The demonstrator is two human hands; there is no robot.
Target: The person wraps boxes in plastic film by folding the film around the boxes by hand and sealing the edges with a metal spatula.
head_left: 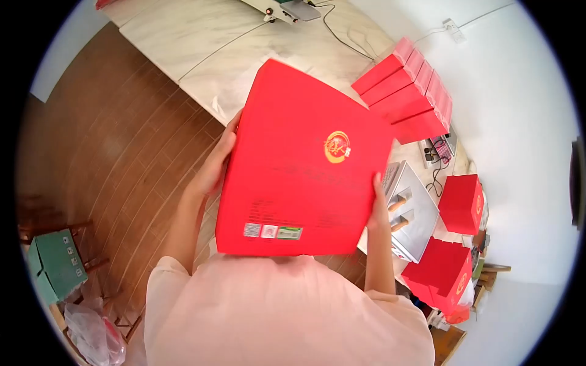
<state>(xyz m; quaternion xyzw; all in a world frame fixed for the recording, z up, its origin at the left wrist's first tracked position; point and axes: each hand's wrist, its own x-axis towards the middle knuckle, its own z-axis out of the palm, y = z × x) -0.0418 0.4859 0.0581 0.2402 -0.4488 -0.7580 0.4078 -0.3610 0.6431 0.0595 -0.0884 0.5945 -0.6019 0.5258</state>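
Note:
A large red box [305, 183] with a gold round emblem and printed labels near its lower edge is held up in front of my chest, tilted. My left hand [223, 160] grips its left side, the fingers partly hidden behind it. My right hand [378, 206] presses against the right side, its other fingers out of sight behind the box. Just right of that hand, a silver metal device [415, 213] with two wooden-looking handles sits on the table.
Several upright red boxes [406, 91] line the table [232, 79]. More red boxes [462, 204] stand by the right wall. Cables and a power strip [438, 151] lie between them. At lower left are a green box [58, 265] and a plastic bag [91, 332].

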